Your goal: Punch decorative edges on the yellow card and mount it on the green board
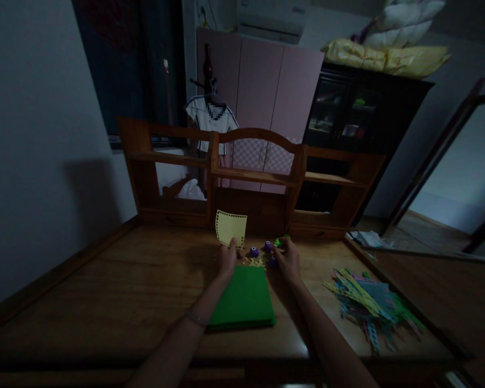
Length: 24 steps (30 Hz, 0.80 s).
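My left hand (228, 260) holds up a yellow paper sheet (230, 227) by its lower edge, thumb in front; small dark shapes line the sheet's borders. My right hand (289, 260) is closed at the small purple items, its fingertips against one purple item (273, 262); whether it grips that item is hard to see. Two more purple items, one (254, 251) and another (268, 246), stand between the hands. A bright green item (279, 242) lies at the right fingertips. Small yellow paper bits (257, 262) are scattered behind a stack of green sheets (246, 296).
A pile of colourful cut paper strips (364, 296) lies on the right of the wooden desk (105, 285). A wooden shelf unit (254, 175) rises along the desk's back edge. White papers (369, 238) lie beyond the right edge.
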Each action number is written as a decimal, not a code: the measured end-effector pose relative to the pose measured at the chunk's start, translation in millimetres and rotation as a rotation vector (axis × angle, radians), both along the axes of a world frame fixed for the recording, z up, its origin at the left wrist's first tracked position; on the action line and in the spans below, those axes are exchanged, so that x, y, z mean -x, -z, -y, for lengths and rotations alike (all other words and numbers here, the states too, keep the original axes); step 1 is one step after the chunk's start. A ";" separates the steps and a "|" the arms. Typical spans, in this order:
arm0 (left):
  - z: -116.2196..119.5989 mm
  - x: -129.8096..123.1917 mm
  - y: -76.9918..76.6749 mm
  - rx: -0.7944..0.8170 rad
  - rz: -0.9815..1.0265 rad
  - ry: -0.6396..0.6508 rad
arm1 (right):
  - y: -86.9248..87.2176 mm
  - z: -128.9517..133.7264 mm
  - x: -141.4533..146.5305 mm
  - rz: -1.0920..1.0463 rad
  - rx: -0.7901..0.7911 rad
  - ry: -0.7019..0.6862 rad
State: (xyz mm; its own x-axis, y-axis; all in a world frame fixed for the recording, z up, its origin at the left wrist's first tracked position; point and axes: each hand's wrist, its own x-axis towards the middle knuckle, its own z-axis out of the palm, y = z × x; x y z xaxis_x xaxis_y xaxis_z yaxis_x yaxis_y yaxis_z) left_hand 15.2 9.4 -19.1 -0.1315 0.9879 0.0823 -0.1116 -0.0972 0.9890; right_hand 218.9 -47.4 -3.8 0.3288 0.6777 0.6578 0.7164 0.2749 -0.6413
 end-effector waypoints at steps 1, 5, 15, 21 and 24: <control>0.0 0.1 0.3 -0.014 -0.008 0.001 | 0.8 -0.6 -0.8 0.010 0.001 0.010; 0.0 0.7 1.0 -0.058 -0.047 -0.008 | 3.9 -2.4 -3.2 0.014 0.018 0.001; 5.7 -1.7 -8.0 -0.025 0.030 0.038 | 7.5 -4.3 -5.1 -0.001 0.094 -0.021; 16.8 -3.3 -24.4 0.012 0.237 0.156 | 7.7 -5.1 -4.8 0.046 0.157 0.015; 18.9 -3.7 -28.2 0.012 0.296 0.218 | 7.7 -5.3 -5.3 0.060 0.182 0.024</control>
State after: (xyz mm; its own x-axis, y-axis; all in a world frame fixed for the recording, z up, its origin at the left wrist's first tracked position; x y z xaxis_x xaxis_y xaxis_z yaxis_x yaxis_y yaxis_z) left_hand 19.0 -9.5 9.0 0.0657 0.9960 0.0599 -0.4095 -0.0279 0.9119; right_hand 224.2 -42.1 -11.5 0.3103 0.7798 0.5437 0.7595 0.1406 -0.6351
